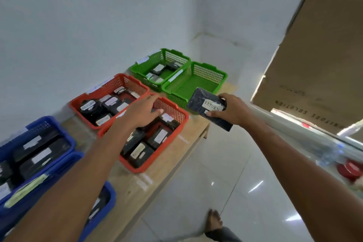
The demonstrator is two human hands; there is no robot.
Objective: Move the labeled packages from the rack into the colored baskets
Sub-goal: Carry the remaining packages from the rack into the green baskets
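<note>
My right hand (232,111) grips a flat black package (196,100) with a white label reading RETURN, held above the table edge beside the near green basket (208,82). My left hand (143,112) hovers open, fingers straight, over the near red basket (180,116), which holds several black labeled packages. The far red basket (129,81) also holds several packages, one labeled RETURN (88,104). The far green basket (172,55) holds a few packages. The near green basket looks empty.
Blue baskets (49,124) with black packages sit at the left on the wooden table (149,184). A large cardboard box (322,61) rises at the right above a shelf edge (306,127). White tiled floor (235,182) and my foot (215,220) lie below.
</note>
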